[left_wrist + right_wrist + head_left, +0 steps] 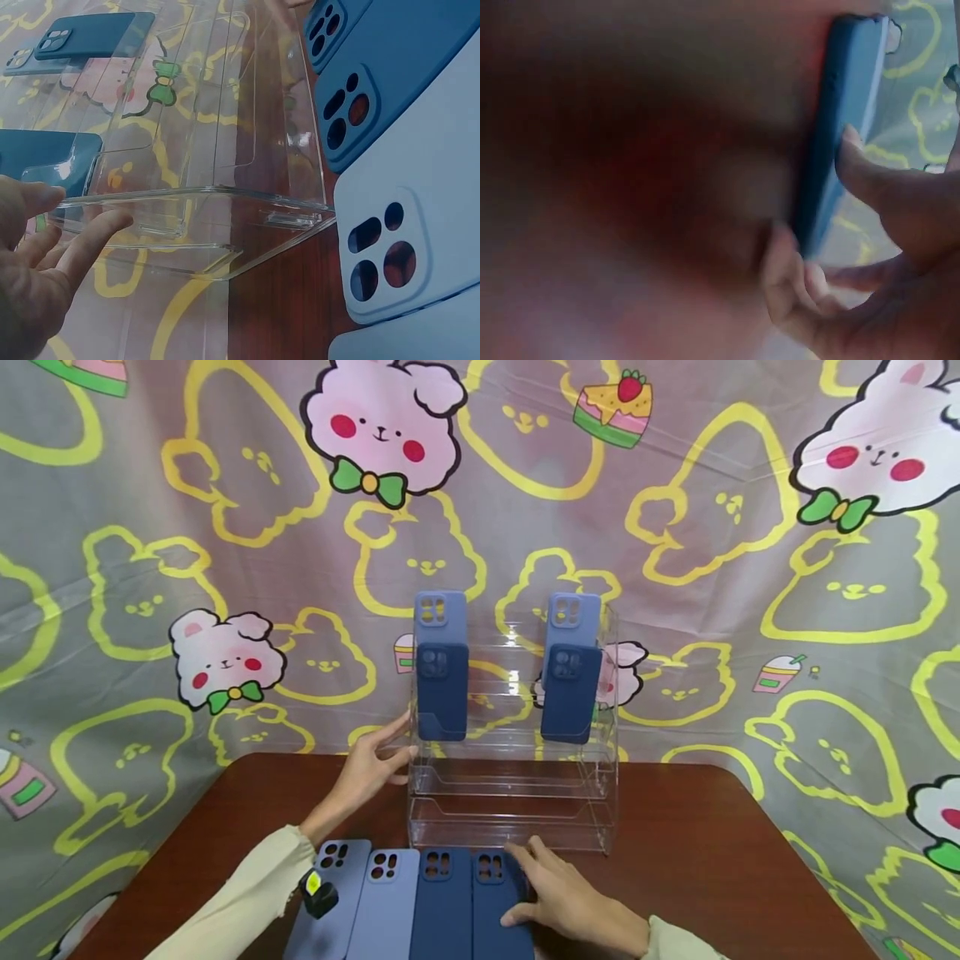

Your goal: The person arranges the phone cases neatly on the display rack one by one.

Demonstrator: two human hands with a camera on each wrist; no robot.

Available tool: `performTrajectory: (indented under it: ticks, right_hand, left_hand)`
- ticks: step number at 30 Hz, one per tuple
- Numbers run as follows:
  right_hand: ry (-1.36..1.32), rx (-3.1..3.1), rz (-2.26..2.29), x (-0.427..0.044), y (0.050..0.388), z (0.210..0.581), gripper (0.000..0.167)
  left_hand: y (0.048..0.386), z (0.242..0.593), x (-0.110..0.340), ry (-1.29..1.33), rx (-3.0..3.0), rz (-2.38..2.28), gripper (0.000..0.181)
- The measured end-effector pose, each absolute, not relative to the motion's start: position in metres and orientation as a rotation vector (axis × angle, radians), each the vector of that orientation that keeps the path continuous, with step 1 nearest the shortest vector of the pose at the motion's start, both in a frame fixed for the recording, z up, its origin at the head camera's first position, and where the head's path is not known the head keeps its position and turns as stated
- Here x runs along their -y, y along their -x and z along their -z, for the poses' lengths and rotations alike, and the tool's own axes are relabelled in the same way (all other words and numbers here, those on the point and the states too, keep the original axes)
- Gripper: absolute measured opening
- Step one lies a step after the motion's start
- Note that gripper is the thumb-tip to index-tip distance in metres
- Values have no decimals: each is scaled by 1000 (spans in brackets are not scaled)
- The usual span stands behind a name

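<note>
Several fingers loosely spread, my left hand [372, 768] reaches to the left side of the clear, tiered plastic rack [510, 832]; my right hand [564, 893] pinches the rightmost dark-blue phone case [486, 906], smooth and matte, in the row before it.

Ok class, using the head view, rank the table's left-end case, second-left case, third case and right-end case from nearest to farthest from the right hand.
1. Right-end case: at the right hand, its thumb over the case.
2. Third case: just left.
3. Second-left case: further left.
4. Left-end case: far left.
</note>
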State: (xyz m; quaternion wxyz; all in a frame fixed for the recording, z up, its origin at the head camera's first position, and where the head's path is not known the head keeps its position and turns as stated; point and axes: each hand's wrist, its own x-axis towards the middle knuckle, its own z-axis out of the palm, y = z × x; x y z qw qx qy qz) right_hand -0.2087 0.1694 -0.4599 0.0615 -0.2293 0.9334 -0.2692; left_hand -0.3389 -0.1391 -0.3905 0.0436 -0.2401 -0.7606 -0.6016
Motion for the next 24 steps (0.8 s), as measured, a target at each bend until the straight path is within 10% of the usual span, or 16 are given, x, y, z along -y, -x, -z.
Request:
performTrajectory:
  ticks: [13,24]
  right_hand:
    - [498,-2734,918,-170,203,466,106]
    - [434,-2366,1591,-194,204,467,43]
  left_hand:
    - [339,393,142,748,2335,1857,66]
    - [339,393,140,739,2292,1870,65]
